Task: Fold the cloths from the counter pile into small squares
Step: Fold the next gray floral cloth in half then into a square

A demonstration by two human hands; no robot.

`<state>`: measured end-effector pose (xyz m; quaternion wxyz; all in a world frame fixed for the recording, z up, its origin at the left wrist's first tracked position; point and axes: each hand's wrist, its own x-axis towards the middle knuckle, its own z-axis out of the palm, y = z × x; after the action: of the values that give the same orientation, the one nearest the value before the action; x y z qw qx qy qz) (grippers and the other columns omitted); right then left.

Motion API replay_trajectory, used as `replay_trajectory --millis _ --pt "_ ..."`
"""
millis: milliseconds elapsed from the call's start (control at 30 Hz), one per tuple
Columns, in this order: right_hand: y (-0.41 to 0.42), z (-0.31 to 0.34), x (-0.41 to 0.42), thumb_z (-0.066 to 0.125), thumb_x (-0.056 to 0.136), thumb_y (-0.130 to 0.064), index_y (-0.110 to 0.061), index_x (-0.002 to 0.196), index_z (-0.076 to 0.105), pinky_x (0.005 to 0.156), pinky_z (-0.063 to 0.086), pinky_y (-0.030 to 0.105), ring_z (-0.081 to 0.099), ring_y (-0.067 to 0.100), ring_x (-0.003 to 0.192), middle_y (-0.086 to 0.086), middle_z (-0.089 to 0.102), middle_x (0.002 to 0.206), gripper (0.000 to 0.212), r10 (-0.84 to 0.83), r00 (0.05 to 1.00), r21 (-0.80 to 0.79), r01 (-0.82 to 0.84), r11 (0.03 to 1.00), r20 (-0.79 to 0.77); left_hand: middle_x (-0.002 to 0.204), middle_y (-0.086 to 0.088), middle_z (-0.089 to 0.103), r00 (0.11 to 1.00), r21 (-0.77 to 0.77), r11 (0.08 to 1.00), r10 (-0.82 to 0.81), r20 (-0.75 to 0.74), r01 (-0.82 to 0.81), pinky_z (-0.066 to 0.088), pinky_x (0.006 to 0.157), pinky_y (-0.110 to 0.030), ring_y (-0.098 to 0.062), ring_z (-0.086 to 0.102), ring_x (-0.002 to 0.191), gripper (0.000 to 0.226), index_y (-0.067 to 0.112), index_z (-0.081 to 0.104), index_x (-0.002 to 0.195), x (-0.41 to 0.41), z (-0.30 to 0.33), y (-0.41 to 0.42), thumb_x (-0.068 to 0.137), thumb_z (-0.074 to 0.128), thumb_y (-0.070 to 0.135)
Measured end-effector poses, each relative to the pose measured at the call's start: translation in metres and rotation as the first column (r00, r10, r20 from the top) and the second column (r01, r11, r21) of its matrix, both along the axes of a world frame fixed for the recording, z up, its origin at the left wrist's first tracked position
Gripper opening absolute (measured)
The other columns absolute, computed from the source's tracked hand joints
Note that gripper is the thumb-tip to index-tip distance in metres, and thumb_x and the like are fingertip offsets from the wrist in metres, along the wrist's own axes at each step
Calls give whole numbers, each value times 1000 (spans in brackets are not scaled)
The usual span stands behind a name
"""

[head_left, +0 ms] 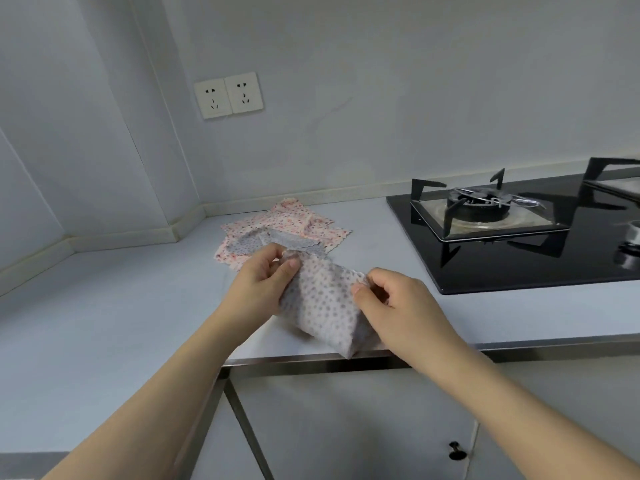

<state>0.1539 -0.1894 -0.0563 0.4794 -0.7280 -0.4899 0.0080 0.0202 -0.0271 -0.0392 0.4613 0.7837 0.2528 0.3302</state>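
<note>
The grey dotted cloth (323, 303) hangs between both hands just above the near edge of the bench (138, 306), slightly in front of the pile of cloths (277, 230) that lies farther back toward the wall. The left hand (263, 282) pinches the cloth's far-left corner between thumb and curled fingers. The right hand (391, 299) pinches the upper right edge in the same way, its fingers bent round the fabric. So each grip is closed on the one cloth, and neither holds anything else.

The cloth's long axis runs from the far-left corner down toward the near right, where its lower end sags to the bench edge. The two grips sit at the upper end, and the loose part hangs below and nearer than both. The right hand is closer to that hanging end, so it looks better placed to bring the lower part up for the next fold, with the left hand holding its corner as anchor.
</note>
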Motion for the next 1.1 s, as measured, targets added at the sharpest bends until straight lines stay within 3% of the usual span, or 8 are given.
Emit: replay_trajectory --millis 133,300,500,667,733,867,967,1100 --pt "8 -4 37 50 94 -30 -13 65 42 62 33 35 45 20 74 -2 48 68 35 -92 976 -109 115 987 197 68 0 51 964 265 962 134 -231 -70 37 50 -26 -15 47 59 15 21 47 89 44 0 -5 101 45 30" --pt "15 -23 57 44 95 -35 -17 70 46 74 34 33 45 20 87 -4 50 84 30 -110 955 -277 188 942 274 91 -10 66 789 621 784 388 -477 -10 41 60 -33 -31 60 81 23 16 49 107 69 -29 -2 101 38 35" --pt "18 -28 59 46 91 -23 -24 110 50 84 34 33 47 19 98 -8 56 100 19 -121 957 -234 185 954 264 76 -1 53 773 682 730 463 -433 -54 40 58 -33 -30 56 75 27 15 46 115 73 -36 -1 100 39 37" --pt "22 -30 59 40 94 -29 -24 126 50 92 34 33 43 20 110 -2 49 119 33 -134 916 -291 255 922 378 116 -10 64 644 705 702 588 -490 -104 46 79 -38 -33 61 103 60 8 38 138 69 -29 -2 96 35 51" --pt "23 -31 59 40 94 -29 -22 120 53 89 34 33 42 20 107 -2 47 116 30 -137 905 -295 270 916 402 101 -9 66 617 708 702 592 -519 -77 45 72 -35 -30 62 90 49 9 53 111 68 -26 0 96 34 52" --pt "22 -28 60 42 93 -26 -23 112 52 87 31 32 43 19 103 -5 50 110 22 -95 933 -327 215 920 346 63 1 48 663 694 717 548 -511 -58 36 59 -31 -21 47 62 46 16 38 64 66 -24 -3 97 36 48" --pt "21 -25 60 41 92 -24 -25 95 45 81 28 31 41 17 92 -10 50 95 4 -88 962 -306 168 937 259 63 1 46 756 661 750 450 -475 -31 32 55 -32 -21 44 60 42 17 36 66 66 -27 -4 99 38 44" --pt "22 -18 59 30 98 -41 -27 116 51 94 30 37 48 20 109 -9 61 107 30 -77 996 -349 90 933 52 66 -7 54 919 548 836 248 -307 -43 37 55 -36 -24 51 61 36 14 42 82 65 -25 -8 100 40 44"
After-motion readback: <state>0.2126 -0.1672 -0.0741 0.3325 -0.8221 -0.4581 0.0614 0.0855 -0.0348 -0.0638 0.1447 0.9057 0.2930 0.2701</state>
